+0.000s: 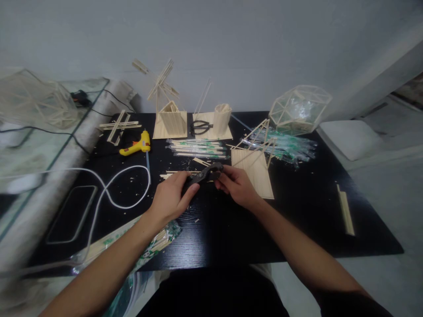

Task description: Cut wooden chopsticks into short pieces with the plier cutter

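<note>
Both hands on the cutter (pixel 205 173) at the black table's (pixel 297 220) middle | your left hand (pixel 170 198) wraps the handles, fingers curled shut | your right hand (pixel 235 185) pinches the head end | keep fingertips clear of the blades, squeeze steadily | glue gun (pixel 136 145) well apart, left.

I can read no text anywhere here. The green print on my wrapped sticks (pixel 201 147) is too blurred to make out, and the yellow glue gun (pixel 135 145) shows only an illegible label patch.
</note>
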Action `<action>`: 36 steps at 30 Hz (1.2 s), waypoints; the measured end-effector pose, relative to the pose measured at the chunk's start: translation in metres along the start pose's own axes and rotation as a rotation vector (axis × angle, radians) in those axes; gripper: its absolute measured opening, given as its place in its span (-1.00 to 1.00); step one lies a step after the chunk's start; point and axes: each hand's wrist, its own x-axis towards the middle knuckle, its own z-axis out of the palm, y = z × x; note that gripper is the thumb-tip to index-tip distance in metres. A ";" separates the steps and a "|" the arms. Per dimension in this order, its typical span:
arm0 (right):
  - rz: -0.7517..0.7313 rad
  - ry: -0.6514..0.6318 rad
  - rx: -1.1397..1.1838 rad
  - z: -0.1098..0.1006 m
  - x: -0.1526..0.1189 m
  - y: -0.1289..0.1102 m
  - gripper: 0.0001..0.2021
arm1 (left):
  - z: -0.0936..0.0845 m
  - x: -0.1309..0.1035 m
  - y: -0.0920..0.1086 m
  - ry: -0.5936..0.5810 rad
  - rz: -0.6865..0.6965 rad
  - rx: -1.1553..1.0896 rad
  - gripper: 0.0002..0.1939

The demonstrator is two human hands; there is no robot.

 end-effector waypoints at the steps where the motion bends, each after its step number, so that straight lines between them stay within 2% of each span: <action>1: 0.004 -0.001 0.000 0.000 0.000 0.000 -0.60 | 0.000 0.000 0.000 0.000 0.000 0.005 -0.52; 11: 0.029 -0.014 0.030 0.001 0.000 0.001 -0.60 | 0.001 0.000 -0.002 -0.019 -0.016 -0.004 -0.49; 26: 0.070 -0.017 0.101 0.002 0.000 0.000 -0.62 | 0.001 0.001 -0.002 0.016 -0.037 0.034 -0.49; 36: 0.069 -0.008 0.206 0.004 0.001 0.006 -0.76 | 0.000 0.003 -0.004 0.063 -0.099 0.022 -0.48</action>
